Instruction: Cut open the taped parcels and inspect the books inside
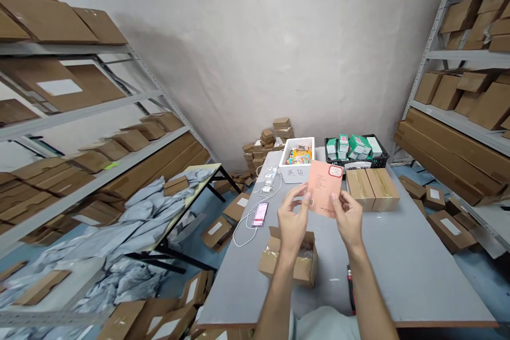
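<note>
Pink card [324, 189] up over grey table [406, 260], between left hand [292, 217], pinching its left edge, and right hand [349, 215], pinching its right.

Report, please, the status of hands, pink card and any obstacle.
Left hand and right hand pinching pink card at opposite edges. Pink card raised above gray table, printed side toward camera. Nothing seen blocking it; open carton nearer the body.
</note>
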A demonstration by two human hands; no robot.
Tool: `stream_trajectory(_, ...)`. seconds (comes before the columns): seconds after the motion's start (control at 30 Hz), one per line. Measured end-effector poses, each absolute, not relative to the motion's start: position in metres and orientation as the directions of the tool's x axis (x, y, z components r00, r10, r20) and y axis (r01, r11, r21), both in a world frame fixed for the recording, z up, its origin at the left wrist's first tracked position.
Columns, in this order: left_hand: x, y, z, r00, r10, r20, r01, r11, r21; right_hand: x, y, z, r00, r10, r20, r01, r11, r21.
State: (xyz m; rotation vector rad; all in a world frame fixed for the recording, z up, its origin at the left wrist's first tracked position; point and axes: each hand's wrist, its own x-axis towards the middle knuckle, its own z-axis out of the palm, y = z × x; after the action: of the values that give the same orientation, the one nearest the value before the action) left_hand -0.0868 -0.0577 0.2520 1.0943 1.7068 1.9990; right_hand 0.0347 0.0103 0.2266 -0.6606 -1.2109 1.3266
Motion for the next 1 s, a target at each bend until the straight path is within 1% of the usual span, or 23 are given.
stream_trajectory(0.03,-0.091,-0.057,0.250,-0.700,0.631,0.335,0.243,-0.231,0.942,0.037,0.013,0.225,-0.216,0.946,0.244,-0.416,0.137,-0.899)
stream_trajectory(0.07,-0.096,-0.057,0.249,-0.707,0.639,0.303,0.215,-0.213,0.953,0.038,0.016,0.224,-0.251,0.942,0.222,-0.459,0.086,-0.884)
stream_trajectory(0.13,-0.102,-0.059,0.246,-0.656,0.725,0.210,0.103,-0.190,0.976,0.040,0.020,0.222,-0.293,0.935,0.202,-0.506,0.028,-0.862)
stream_trajectory(0.2,-0.104,-0.061,0.245,-0.585,0.799,0.139,-0.007,-0.176,0.984,0.041,0.022,0.221,-0.306,0.931,0.200,-0.516,0.015,-0.857)
stream_trajectory(0.27,-0.105,-0.063,0.245,-0.572,0.808,0.142,-0.021,-0.188,0.982,0.042,0.023,0.220,-0.302,0.929,0.214,-0.499,0.037,-0.866)
stream_trajectory(0.33,-0.107,-0.064,0.245,-0.571,0.793,0.212,0.060,-0.217,0.974,0.043,0.024,0.220,-0.294,0.920,0.258,-0.465,0.097,-0.880)
stream_trajectory(0.4,-0.112,-0.064,0.244,-0.553,0.770,0.319,0.177,-0.265,0.948,0.045,0.026,0.219,-0.289,0.891,0.351,-0.435,0.204,-0.877)
stream_trajectory(0.53,-0.122,-0.065,0.237,-0.501,0.674,0.542,0.398,-0.377,0.836,0.051,0.032,0.215,-0.278,0.772,0.571,-0.406,0.445,-0.798)
stream_trajectory(0.63,-0.124,-0.066,0.233,-0.492,0.579,0.650,0.534,-0.389,0.751,0.054,0.037,0.211,-0.258,0.724,0.640,-0.369,0.538,-0.758)
stream_trajectory(0.7,-0.123,-0.067,0.232,-0.473,0.541,0.695,0.601,-0.379,0.704,0.056,0.039,0.209,-0.247,0.715,0.654,-0.353,0.563,-0.748)
stream_trajectory(0.77,-0.122,-0.067,0.233,-0.439,0.536,0.721,0.646,-0.370,0.668,0.056,0.041,0.207,-0.240,0.725,0.645,-0.342,0.559,-0.755)
stream_trajectory(0.87,-0.122,-0.066,0.234,-0.399,0.543,0.739,0.686,-0.358,0.633,0.055,0.041,0.202,-0.213,0.790,0.574,-0.336,0.493,-0.803)
stream_trajectory(0.93,-0.121,-0.065,0.234,-0.408,0.543,0.734,0.684,-0.350,0.640,0.052,0.041,0.201,-0.182,0.832,0.525,-0.309,0.458,-0.833)
stream_trajectory(1.0,-0.120,-0.063,0.234,-0.452,0.552,0.700,0.647,-0.337,0.684,0.048,0.039,0.202,-0.153,0.857,0.492,-0.264,0.444,-0.856)
